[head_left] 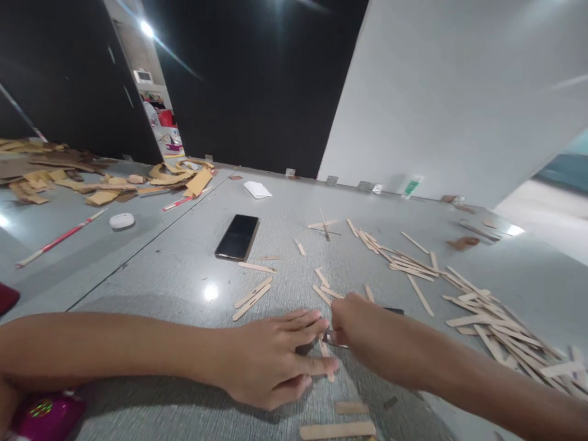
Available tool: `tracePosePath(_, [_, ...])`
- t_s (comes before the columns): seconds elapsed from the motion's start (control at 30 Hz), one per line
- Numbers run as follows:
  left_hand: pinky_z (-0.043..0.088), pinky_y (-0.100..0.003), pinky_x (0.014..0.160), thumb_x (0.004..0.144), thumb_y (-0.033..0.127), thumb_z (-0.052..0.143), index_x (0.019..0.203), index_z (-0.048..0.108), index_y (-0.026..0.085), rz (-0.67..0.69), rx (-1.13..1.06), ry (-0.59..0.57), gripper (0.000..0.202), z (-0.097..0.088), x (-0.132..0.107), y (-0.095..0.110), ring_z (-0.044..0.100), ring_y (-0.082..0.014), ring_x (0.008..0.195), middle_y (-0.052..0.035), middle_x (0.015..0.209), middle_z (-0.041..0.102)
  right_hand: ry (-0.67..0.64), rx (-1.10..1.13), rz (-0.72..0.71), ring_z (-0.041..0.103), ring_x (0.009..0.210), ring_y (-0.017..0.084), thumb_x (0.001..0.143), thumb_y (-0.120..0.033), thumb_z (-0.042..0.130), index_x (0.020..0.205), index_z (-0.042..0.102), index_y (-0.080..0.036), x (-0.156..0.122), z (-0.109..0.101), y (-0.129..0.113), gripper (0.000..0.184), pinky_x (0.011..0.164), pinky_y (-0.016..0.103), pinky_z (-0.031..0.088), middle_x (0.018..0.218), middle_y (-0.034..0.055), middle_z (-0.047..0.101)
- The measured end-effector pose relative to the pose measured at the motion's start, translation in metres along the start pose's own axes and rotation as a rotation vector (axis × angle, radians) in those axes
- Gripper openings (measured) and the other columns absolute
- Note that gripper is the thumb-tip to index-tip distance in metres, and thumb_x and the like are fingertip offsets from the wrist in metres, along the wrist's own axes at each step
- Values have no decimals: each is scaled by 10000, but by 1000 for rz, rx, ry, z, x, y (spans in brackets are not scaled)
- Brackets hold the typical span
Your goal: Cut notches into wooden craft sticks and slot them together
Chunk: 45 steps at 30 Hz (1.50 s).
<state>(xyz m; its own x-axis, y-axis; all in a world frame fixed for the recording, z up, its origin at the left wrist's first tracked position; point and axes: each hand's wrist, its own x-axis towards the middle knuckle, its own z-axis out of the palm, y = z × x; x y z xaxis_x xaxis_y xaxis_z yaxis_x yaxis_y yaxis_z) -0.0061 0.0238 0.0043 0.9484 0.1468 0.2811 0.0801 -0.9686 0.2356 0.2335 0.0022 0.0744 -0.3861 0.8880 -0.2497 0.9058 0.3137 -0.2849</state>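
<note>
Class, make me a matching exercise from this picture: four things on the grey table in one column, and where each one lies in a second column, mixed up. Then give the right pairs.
Things:
1. black phone
2. white oval case
3. heap of wooden sticks
4. cardboard scraps

Places:
A. far left of the table
B. right side of the table
C. middle of the table, beyond the left hand
D. left, beside a red and white rod

Pairs: 1-C, 2-D, 3-B, 4-A
</note>
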Motion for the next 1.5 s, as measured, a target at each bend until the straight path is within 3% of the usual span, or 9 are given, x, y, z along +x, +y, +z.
tracePosePath(0.1, [298,-512,1312,1068,270,488,1555,522,127,5,-9,-5,509,0,-1,0,298,-373,1606,-252,1704,335,-92,-18,61,499,450,85,1012,-165,626,713,597,-182,-2,-15,-9,301,428,218,366,579,-48,587])
tracePosePath(0.2, [284,-504,1317,1066,272,500,1561,517,125,6,-9,-3,517,-1,0,0,293,-380,1605,-253,1703,337,-110,-29,57,422,390,73,968,-104,555,600,477,-211,-2,-16,-13,391,401,235,234,446,-69,471])
tracePosePath(0.4, [285,-504,1317,1074,288,477,1561,520,143,8,4,-9,510,0,0,0,286,-366,1610,-232,1677,394,-25,-231,9,626,572,153,938,-26,552,772,690,-169,-12,5,-7,259,474,247,270,732,40,671])
tracePosePath(0.57, [268,-511,1321,1073,279,473,1556,530,118,3,-13,-19,513,0,0,0,276,-386,1606,-277,1671,379,39,-393,-103,759,720,260,814,93,585,872,759,-197,-16,22,6,344,513,299,299,806,68,756])
tracePosePath(0.8, [289,-522,1313,1049,270,522,1546,532,116,14,-14,1,520,-1,2,0,319,-391,1592,-249,1695,360,252,-591,-364,728,572,252,665,127,582,868,719,-190,-18,34,17,400,490,357,391,753,30,752])
tracePosePath(1.1, [263,-526,1320,1071,282,474,1570,500,114,-14,-34,-41,527,-1,2,1,299,-407,1593,-277,1702,313,469,-729,-691,729,677,291,943,-2,552,966,741,-97,-20,39,28,213,540,397,497,854,131,797])
tracePosePath(1.2, [258,-507,1327,1059,281,504,1564,515,130,-19,-37,-33,527,-1,2,1,300,-388,1597,-234,1722,307,427,-662,-642,749,699,277,919,-1,582,993,743,-108,-19,41,32,208,567,372,510,868,119,804])
tracePosePath(1.33, [259,-516,1324,1059,278,501,1562,520,128,-22,-53,-19,525,0,2,1,291,-395,1598,-249,1716,305,350,-482,-390,709,530,203,752,90,584,859,708,-182,-22,40,26,318,469,294,410,715,21,741])
tracePosePath(1.5, [283,-533,1315,1048,273,517,1554,525,130,-8,-55,7,525,3,0,-1,265,-393,1606,-252,1721,288,254,-282,-210,615,473,137,802,48,555,669,608,-195,-24,26,1,282,416,235,278,601,-14,664])
